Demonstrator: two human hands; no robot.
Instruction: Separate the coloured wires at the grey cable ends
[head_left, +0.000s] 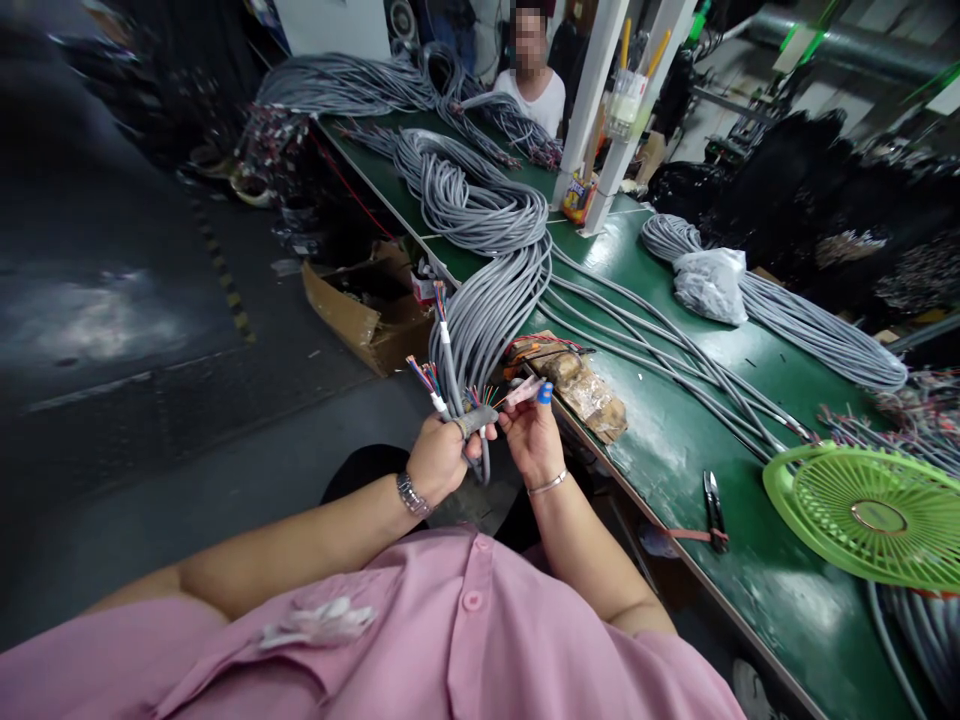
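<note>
My left hand is closed around the end of a grey multi-core cable; a grey cover wraps its thumb. Thin coloured wires fan out from the cable end above that thumb. Close beside it, my right hand pinches at the wire tips, seemingly on one thin wire; the fingertips partly hide it. One right finger wears a blue cover, another a pinkish wrap. Two more stripped cable ends with white sleeves, one upper and one lower, stick up next to my left hand.
A big bundle of grey cables runs over the green table. Taped brown packaging lies near the edge. Snips and a green fan are at right. A cardboard box stands below. A person is behind the table.
</note>
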